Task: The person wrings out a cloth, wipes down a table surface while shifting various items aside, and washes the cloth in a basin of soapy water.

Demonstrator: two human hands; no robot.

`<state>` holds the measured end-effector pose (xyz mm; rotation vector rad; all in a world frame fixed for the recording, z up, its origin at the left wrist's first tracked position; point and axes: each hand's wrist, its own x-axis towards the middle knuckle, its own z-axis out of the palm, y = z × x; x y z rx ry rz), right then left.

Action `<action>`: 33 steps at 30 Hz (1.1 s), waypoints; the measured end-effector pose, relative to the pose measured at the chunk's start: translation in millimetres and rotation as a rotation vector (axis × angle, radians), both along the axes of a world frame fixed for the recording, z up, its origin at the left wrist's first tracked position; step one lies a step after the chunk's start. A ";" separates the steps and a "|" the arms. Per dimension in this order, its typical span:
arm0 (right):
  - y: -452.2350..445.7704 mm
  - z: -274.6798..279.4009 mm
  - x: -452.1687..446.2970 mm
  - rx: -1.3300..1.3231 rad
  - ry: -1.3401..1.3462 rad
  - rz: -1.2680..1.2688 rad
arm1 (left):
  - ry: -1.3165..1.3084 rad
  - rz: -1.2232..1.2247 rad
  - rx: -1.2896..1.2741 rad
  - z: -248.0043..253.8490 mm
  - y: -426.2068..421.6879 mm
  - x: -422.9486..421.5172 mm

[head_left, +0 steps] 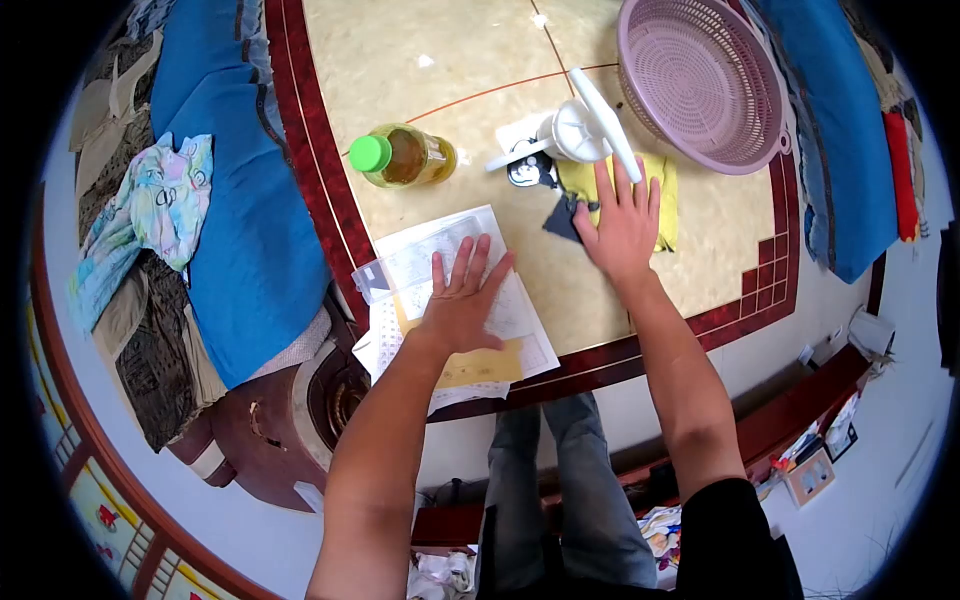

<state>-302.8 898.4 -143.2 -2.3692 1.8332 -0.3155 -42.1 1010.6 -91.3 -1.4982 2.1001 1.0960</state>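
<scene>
My left hand lies with fingers spread on a loose stack of papers, which includes a clear plastic sleeve and a tan sheet. My right hand is open, fingers apart, over a folded yellow cloth with a dark piece at its left. Just beyond its fingertips sits a white plastic piece with a round cup-like part and long bars; I cannot tell its kind, nor whether the fingers touch it. A black-and-white cartoon figure shows beside it.
A green-capped bottle of yellowish liquid stands left of centre on the table. A purple plastic basket is at the far right. Blue-covered seats flank the table, the left one with a patterned garment on it.
</scene>
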 end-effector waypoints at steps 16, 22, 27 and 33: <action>66.0 -6.0 -126.3 0.110 0.140 -0.282 | -0.008 0.015 0.055 3.8 -3.7 -1.3; 22.3 -30.3 -54.8 -0.016 0.239 -0.734 | -0.003 0.007 0.002 -1.8 2.6 0.1; 87.7 12.0 -14.1 0.125 0.066 0.085 | -0.038 -0.006 0.049 3.2 -3.0 -2.9; 163.2 23.5 -169.6 0.385 0.013 0.383 | -0.076 -0.016 0.093 8.0 -8.5 -6.3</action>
